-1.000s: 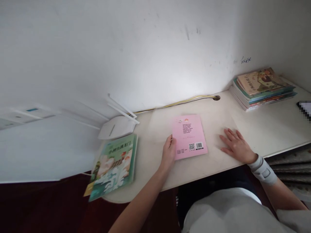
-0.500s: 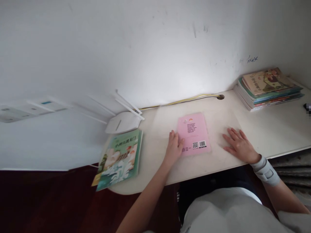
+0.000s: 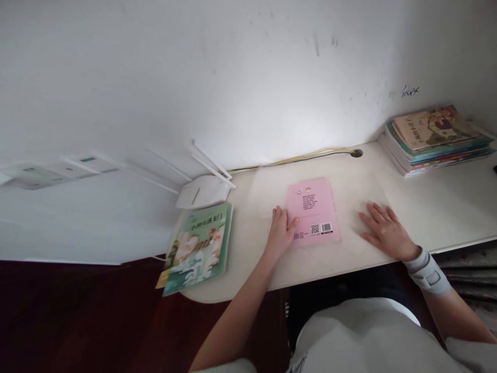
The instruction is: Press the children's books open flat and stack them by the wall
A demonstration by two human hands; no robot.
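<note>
A thin pink book [image 3: 313,210] lies back cover up on the white desk [image 3: 349,259], its barcode toward me. My left hand [image 3: 281,232] rests at the book's left edge, fingers laid over the near left corner and thumb on the cover. My right hand [image 3: 384,231] lies flat on the desk to the right of the book, fingers spread, not touching it. A grey band wraps that wrist.
A green picture book [image 3: 199,247] lies on other books at the desk's left end, overhanging the edge. Behind it sits a white router [image 3: 202,190] with antennas. A stack of books [image 3: 435,140] stands at the back right. Yellow cables run along the wall to a hole [image 3: 356,153].
My left hand shifted from gripping the pink book's left edge to lying over its near left corner. The view drifted left, so everything sits further right. The right hand stays flat.
</note>
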